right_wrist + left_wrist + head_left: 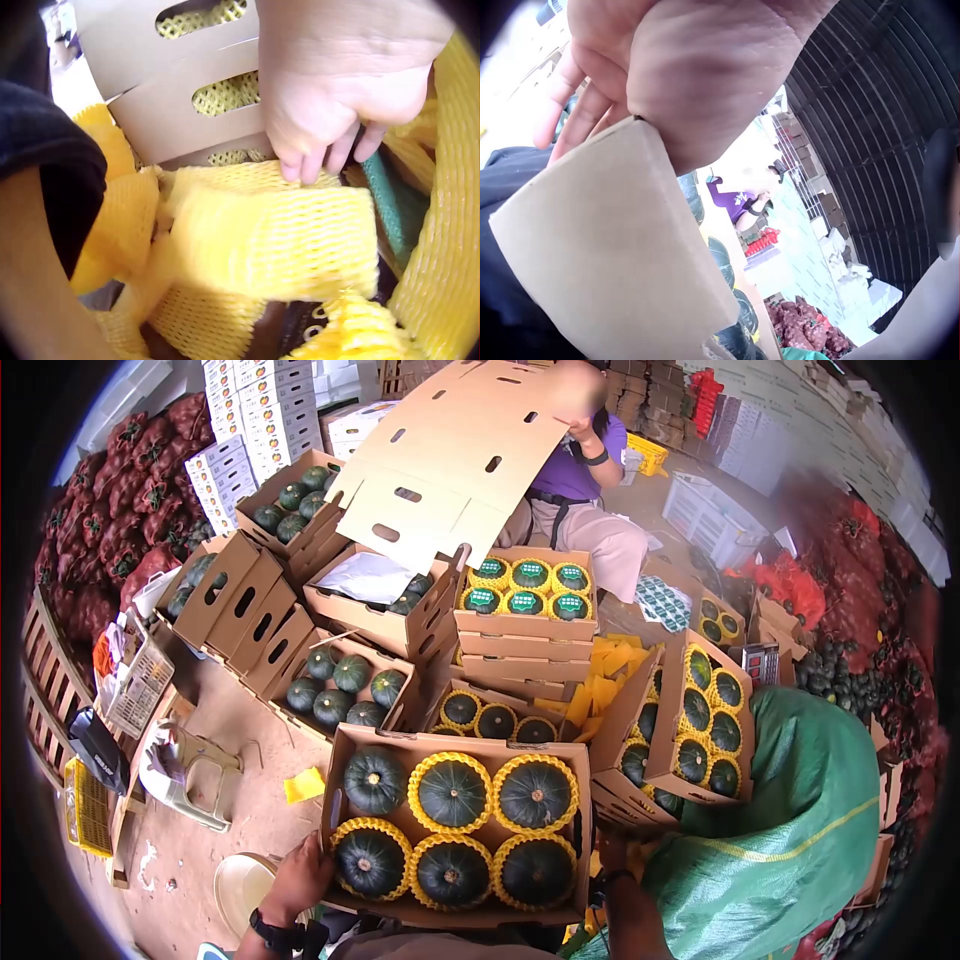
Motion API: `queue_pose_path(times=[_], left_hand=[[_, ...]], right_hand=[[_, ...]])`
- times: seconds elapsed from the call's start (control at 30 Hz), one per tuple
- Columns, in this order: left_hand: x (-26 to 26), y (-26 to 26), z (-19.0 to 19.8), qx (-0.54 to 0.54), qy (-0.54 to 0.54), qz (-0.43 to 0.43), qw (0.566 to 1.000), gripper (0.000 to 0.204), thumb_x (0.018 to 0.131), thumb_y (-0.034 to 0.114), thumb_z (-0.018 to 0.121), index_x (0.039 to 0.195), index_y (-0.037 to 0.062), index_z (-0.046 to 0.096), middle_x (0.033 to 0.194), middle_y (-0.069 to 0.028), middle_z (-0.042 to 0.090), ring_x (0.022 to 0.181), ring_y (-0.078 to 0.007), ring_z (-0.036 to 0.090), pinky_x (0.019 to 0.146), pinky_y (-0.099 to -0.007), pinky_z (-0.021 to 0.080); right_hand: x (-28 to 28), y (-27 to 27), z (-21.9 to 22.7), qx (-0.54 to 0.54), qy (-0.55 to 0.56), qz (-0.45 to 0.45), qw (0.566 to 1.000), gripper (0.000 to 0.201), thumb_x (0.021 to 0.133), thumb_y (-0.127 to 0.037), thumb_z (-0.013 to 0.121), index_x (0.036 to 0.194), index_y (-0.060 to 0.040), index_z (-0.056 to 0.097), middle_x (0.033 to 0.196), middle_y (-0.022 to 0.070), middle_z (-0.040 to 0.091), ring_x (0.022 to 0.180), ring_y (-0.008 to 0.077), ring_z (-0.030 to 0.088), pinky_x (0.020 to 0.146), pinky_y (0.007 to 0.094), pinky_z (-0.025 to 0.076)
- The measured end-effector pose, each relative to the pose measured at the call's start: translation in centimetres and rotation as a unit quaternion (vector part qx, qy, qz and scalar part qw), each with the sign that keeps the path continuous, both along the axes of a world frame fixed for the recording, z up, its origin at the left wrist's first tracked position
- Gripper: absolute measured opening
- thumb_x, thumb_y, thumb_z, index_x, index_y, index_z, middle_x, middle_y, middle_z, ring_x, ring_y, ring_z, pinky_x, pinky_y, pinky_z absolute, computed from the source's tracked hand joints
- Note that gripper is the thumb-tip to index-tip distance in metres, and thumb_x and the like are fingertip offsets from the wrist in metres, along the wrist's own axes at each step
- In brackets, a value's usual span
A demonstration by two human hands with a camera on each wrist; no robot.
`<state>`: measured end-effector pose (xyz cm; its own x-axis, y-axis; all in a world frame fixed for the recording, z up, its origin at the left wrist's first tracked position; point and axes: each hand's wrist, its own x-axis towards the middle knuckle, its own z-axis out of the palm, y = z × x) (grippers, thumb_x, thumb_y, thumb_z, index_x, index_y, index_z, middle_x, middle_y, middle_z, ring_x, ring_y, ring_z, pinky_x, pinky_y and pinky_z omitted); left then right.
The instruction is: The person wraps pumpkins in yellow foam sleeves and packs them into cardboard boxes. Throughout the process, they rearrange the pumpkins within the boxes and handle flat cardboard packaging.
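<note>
In the head view, a cardboard carton (455, 915) in front of me holds several dark green squashes in two rows. Yellow foam nets (537, 762) surround all of them except the bare squash (374, 780) at the upper left. My left hand (302, 875) grips the carton's left end; in the left wrist view its palm is at the wall's corner, its fingers partly hidden behind the cardboard. My right hand (345, 97) reaches down beside the carton among loose foam nets (277, 240), fingers fairly straight, fingertips right at one net's upper edge. Its thumb is hidden.
Behind stand cartons of bare squashes (350, 673) and a stack of labelled squashes (530, 577). Tilted cartons (708, 730) and a green sack (790, 800) flank my right. Across from me, a seated person (585, 490) holds a flat cardboard sheet (440, 460). A stool (195, 775) stands left.
</note>
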<state>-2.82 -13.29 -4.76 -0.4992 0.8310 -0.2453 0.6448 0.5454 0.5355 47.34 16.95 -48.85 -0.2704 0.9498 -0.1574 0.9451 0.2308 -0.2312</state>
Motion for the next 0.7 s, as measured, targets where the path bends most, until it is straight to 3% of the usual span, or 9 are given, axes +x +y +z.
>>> queue_pose_path(times=[0.1,0.17,0.33,0.4,0.47,0.53,0.57,0.63,0.7], left_hand=[[-0.2,0.9,-0.1,-0.001,-0.023,-0.008,1.0,0.036,0.082,0.015,0.053,0.113,-0.0027,0.048,0.1,-0.0267,0.059,0.096,-0.0431,0.057,0.084,-0.0461,0.045],[-0.4,1.2,-0.3,0.002,-0.036,-0.019,0.999,0.036,0.082,0.015,0.054,0.113,-0.0023,0.048,0.1,-0.0265,0.059,0.097,-0.043,0.056,0.084,-0.0457,0.045],[-0.8,0.7,-0.4,-0.026,-0.043,-0.023,0.998,0.046,0.08,0.015,0.057,0.121,-0.0015,0.045,0.103,-0.0263,0.057,0.098,-0.0433,0.056,0.085,-0.0457,0.046],[-0.1,0.4,1.0,0.01,-0.017,-0.025,1.0,0.056,0.077,0.015,0.06,0.128,-0.0003,0.04,0.108,-0.0251,0.055,0.1,-0.0416,0.056,0.086,-0.0452,0.046],[0.1,0.4,0.8,0.099,-0.034,0.018,0.994,0.077,0.072,0.013,0.066,0.139,0.0026,0.031,0.119,-0.022,0.05,0.107,-0.0372,0.055,0.088,-0.0444,0.046],[0.8,1.4,3.8,0.169,-0.004,0.035,0.985,0.078,0.071,0.014,0.069,0.139,0.0025,0.033,0.121,-0.0213,0.05,0.11,-0.036,0.053,0.092,-0.0437,0.045],[1.3,2.1,5.4,0.201,0.01,0.044,0.979,0.078,0.07,0.014,0.07,0.138,0.0024,0.034,0.122,-0.0209,0.05,0.112,-0.0354,0.052,0.094,-0.0433,0.044],[1.6,3.4,7.3,0.227,-0.011,-0.072,0.971,0.077,0.072,0.015,0.07,0.139,0.0034,0.034,0.128,-0.019,0.047,0.116,-0.0332,0.049,0.094,-0.0412,0.043],[3.0,5.7,9.5,0.277,-0.02,-0.198,0.94,0.074,0.07,0.02,0.075,0.134,0.0014,0.042,0.127,-0.0204,0.049,0.119,-0.037,0.045,0.102,-0.0431,0.036]], right_hand=[[-0.6,-2.4,1.9,-0.012,0.206,-0.002,0.979,0.034,0.09,-0.026,0.05,0.114,-0.0016,0.054,0.109,0.0191,0.059,0.101,0.0338,0.056,0.086,0.0397,0.045],[-2.3,-4.3,2.5,-0.134,0.403,-0.117,0.898,0.024,0.078,-0.018,0.061,0.098,-0.0039,0.063,0.113,0.0226,0.058,0.108,0.0397,0.053,0.091,0.045,0.042],[0.1,-4.8,-5.8,-0.116,0.446,-0.083,0.883,0.024,0.077,-0.013,0.059,0.099,-0.005,0.064,0.097,0.0225,0.063,0.09,0.0373,0.062,0.078,0.044,0.049],[-2.1,-4.3,5.8,-0.072,0.145,0.043,0.986,0.025,0.081,-0.016,0.059,0.102,-0.0045,0.063,0.091,0.0226,0.064,0.087,0.0367,0.063,0.077,0.0425,0.051],[-3.5,-5.6,13.5,-0.077,0.335,-0.146,0.928,0.024,0.083,-0.011,0.061,0.106,-0.0027,0.06,0.094,0.0157,0.063,0.087,0.0285,0.063,0.078,0.0352,0.05],[-5.8,-6.0,21.9,0.021,0.547,-0.168,0.82,0.028,0.084,0.004,0.06,0.111,-0.0038,0.057,0.1,0.0046,0.058,0.09,0.013,0.055,0.082,0.0264,0.045],[-7.4,-6.7,28.8,0.031,0.533,-0.198,0.822,0.028,0.083,0.007,0.06,0.109,-0.0027,0.056,0.1,0.0051,0.057,0.09,0.012,0.054,0.082,0.0247,0.045],[-9.6,-8.1,36.3,0.104,0.602,-0.142,0.779,0.028,0.078,0.008,0.063,0.104,-0.0022,0.059,0.098,0.0052,0.057,0.087,0.0153,0.055,0.079,0.026,0.046],[-12.9,-10.1,43.3,0.171,0.531,0.041,0.829,0.03,0.075,0.006,0.065,0.103,-0.0032,0.057,0.099,0.0098,0.057,0.09,0.0166,0.056,0.081,0.0273,0.046]])
